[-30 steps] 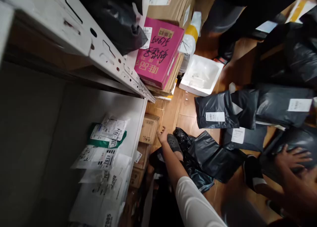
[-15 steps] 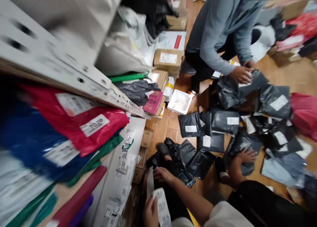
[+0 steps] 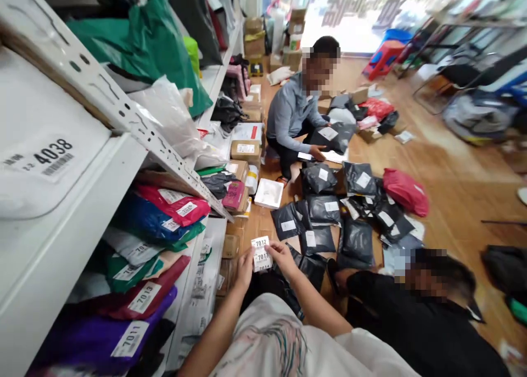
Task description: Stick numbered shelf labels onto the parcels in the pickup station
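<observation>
Both my hands hold a strip of white number labels (image 3: 261, 253) reading 7012 and 7013, in front of my chest. My left hand (image 3: 245, 267) grips its left edge. My right hand (image 3: 283, 254) pinches its right side with fingers closed. Just below and ahead lie black mailer bags (image 3: 325, 212) spread on the wooden floor. To my left a white metal shelf rack (image 3: 123, 111) holds red, blue, green and purple parcels (image 3: 164, 212) with numbered stickers such as 7011 and 7012.
A person in a grey top (image 3: 294, 111) crouches ahead over black bags. Another person in black (image 3: 420, 311) kneels at my right. A white foam tray (image 3: 269, 193), cardboard boxes (image 3: 246, 149), a pink box (image 3: 234, 195) and a red bag (image 3: 405, 190) lie on the floor.
My view has swung up from the low shelf and floor to the whole room. My hands have come together and lifted the label strip higher in front of me.
</observation>
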### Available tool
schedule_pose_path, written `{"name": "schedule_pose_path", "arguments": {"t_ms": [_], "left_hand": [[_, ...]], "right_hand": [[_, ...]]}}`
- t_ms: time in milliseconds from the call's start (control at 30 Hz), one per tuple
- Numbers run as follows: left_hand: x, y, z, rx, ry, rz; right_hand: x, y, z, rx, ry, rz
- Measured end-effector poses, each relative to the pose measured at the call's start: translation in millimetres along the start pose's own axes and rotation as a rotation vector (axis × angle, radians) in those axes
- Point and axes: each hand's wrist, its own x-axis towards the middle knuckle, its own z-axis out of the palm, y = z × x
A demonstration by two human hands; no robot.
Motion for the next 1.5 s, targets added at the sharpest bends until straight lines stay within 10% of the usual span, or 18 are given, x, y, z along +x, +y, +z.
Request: {"name": "schedule_pose_path", "arguments": {"t_ms": [267, 533, 833, 1200, 1500], "left_hand": [[-71.1, -22.4, 3.7, 0.389, -0.599, 0.110], [-141.7, -75.2, 31.8, 0.627, -1.126, -0.024], [-187.8, -94.9, 88.2, 0.748, -1.358, -0.033], [-246.7, -107.5, 191.1, 0.970, -1.631, 0.148], [-323.5, -134.7, 218.6, 1.110, -2.057, 0.232]], "right_hand": [[-151.5, 72.1, 12.9, 0.130, 0.543, -0.202], [-291.5, 132.6, 2.1, 0.133, 0.761, 0.024], [-362.8, 146.5, -14.2, 0.286, 0.944, 0.016], [-434.1, 145.1, -83.2, 0.320, 1.029, 0.021], [-492.5, 200.0, -30.1, 0.474, 1.373, -0.116]]}}
